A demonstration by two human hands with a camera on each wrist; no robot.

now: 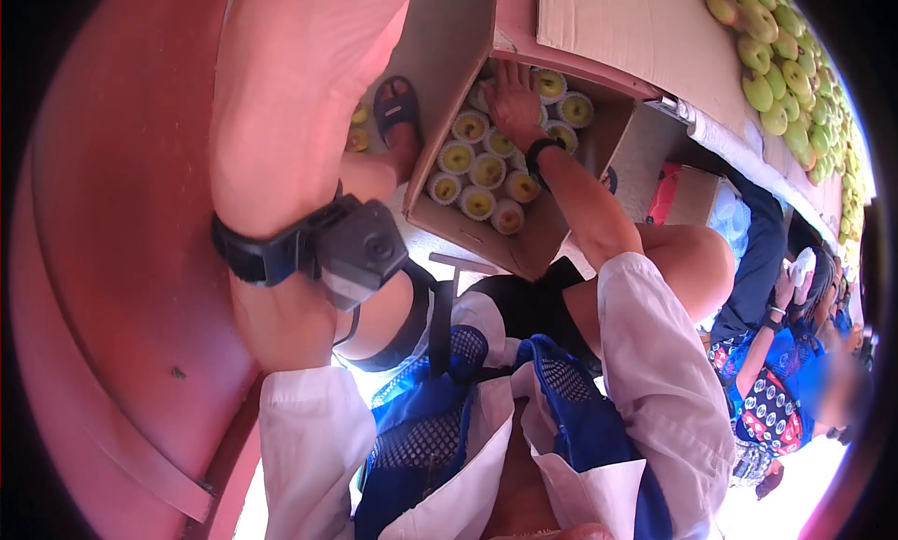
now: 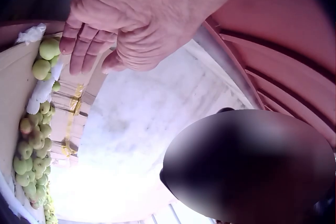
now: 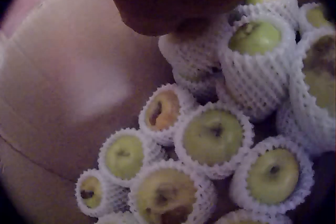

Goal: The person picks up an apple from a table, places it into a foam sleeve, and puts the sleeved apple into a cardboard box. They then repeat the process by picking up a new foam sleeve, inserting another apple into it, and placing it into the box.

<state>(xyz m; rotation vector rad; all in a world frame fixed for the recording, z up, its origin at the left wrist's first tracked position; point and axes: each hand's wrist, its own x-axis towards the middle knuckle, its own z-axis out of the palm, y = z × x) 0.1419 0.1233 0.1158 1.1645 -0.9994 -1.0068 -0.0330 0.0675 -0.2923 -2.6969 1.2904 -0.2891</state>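
My right hand (image 1: 512,105) reaches into a cardboard box (image 1: 524,243), its fingers stretched over the apples near the far wall. Several yellow-green apples (image 1: 487,170) sit packed there, each in a white foam net sleeve. In the right wrist view the hand (image 3: 168,3) is a dark shape right at a sleeved apple (image 3: 194,48), its fingertips hidden. My left arm stretches up past the top of the head view, so that hand is outside it. In the left wrist view the left hand (image 2: 131,22) has loosely extended fingers and holds nothing, beside taped cardboard (image 2: 68,119).
Loose green apples (image 1: 786,67) lie piled on a cardboard-covered stand at upper right. A red metal wall (image 1: 122,212) rises along the left. Another person's sandalled foot (image 1: 398,109) is beside the box, and more people sit at the right.
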